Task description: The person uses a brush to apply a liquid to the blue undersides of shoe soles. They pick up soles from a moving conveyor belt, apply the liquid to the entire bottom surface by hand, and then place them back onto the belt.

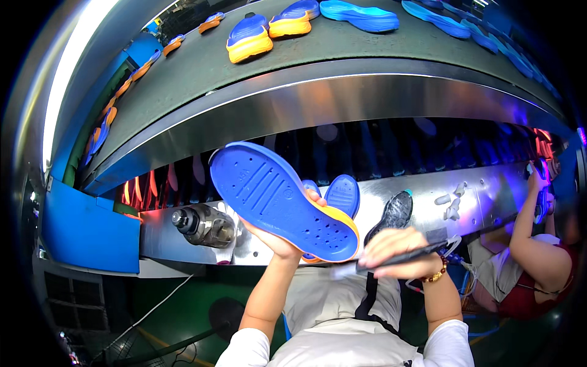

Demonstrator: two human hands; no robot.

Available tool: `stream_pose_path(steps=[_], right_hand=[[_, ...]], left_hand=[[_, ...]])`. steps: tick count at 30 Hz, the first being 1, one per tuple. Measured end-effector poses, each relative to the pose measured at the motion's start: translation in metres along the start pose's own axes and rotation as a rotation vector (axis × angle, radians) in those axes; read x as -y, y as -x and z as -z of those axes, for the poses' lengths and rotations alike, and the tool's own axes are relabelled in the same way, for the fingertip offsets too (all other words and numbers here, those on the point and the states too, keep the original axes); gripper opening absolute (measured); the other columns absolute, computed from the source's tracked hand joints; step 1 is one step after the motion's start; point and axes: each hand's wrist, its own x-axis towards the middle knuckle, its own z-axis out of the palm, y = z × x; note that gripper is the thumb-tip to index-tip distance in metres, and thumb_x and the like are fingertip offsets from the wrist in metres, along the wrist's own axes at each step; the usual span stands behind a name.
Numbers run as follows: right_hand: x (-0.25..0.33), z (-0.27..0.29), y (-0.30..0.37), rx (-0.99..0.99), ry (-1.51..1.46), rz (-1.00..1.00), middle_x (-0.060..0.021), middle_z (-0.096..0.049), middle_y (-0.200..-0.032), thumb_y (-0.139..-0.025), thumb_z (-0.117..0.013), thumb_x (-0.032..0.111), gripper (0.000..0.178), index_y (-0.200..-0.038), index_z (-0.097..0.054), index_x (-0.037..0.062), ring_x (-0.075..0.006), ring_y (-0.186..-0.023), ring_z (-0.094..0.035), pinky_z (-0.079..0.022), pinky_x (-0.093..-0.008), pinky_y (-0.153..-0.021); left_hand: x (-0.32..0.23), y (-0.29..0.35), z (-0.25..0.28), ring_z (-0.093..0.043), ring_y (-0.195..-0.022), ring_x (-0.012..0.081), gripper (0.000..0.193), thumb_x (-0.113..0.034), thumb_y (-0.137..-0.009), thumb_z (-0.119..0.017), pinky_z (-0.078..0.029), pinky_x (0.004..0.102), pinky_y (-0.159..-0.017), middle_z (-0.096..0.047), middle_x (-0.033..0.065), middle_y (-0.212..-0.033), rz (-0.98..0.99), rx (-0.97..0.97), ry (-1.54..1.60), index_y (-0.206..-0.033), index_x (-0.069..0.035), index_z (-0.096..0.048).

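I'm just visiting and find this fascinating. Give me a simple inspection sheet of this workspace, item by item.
Surface: shiny metal ledge.
Job's things: blue-and-orange sole, held up; black-handled tool, tip blurred; another blue sole beyond.
Clutter: capped bottle; dark oblong item; pale scraps, nature unclear.
Hands: left hand holds the sole; right hand has its fingers around the tool.
Cables: white cable low on the left; white cord near the tool's end, attachment unclear.
Surroundings: dark green belt carrying coloured soles; another person at right.
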Motion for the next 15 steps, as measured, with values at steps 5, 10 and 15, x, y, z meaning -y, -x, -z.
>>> stream_pose_path(steps=[5, 10, 15], right_hand=[[-0.012, -0.012, -0.002, 0.006, 0.209, 0.052, -0.0120, -0.067, -0.090, -0.068, -0.071, -0.001, 0.023, -0.090, -0.066, -0.0001, -0.0232, -0.090, -0.063, -0.049, -0.0343, -0.082], [-0.029, -0.007, 0.005, -0.175, -0.236, -0.098, -0.0169, -0.065, -0.092, -0.066, -0.068, -0.006, 0.022, -0.088, -0.066, -0.0029, -0.0251, -0.089, -0.062, -0.048, -0.0350, -0.083], [-0.023, -0.048, 0.005, -0.503, -0.698, -0.249, -0.0193, -0.063, -0.099, -0.072, -0.065, -0.003, 0.018, -0.090, -0.064, -0.0038, -0.0233, -0.094, -0.061, -0.048, -0.0335, -0.084]], left_hand=[[-0.004, -0.002, 0.000, -0.058, -0.081, 0.0312, 0.107, -0.086, -0.067, -0.010, -0.047, 0.0429, -0.075, -0.058, 0.0215, -0.089, -0.032, -0.042, -0.133, -0.112, 0.003, -0.049], [-0.013, 0.003, -0.015, -0.053, -0.096, 0.0338, 0.105, -0.084, -0.068, -0.017, -0.043, 0.0458, -0.086, -0.054, 0.0217, -0.105, 0.141, -0.120, -0.079, -0.121, 0.003, -0.043], [0.014, 0.031, -0.020, -0.041, -0.120, 0.0323, 0.093, -0.071, -0.077, -0.035, -0.037, 0.0458, -0.098, -0.036, 0.0178, -0.135, 0.114, 0.198, -0.196, -0.140, -0.005, -0.017]])
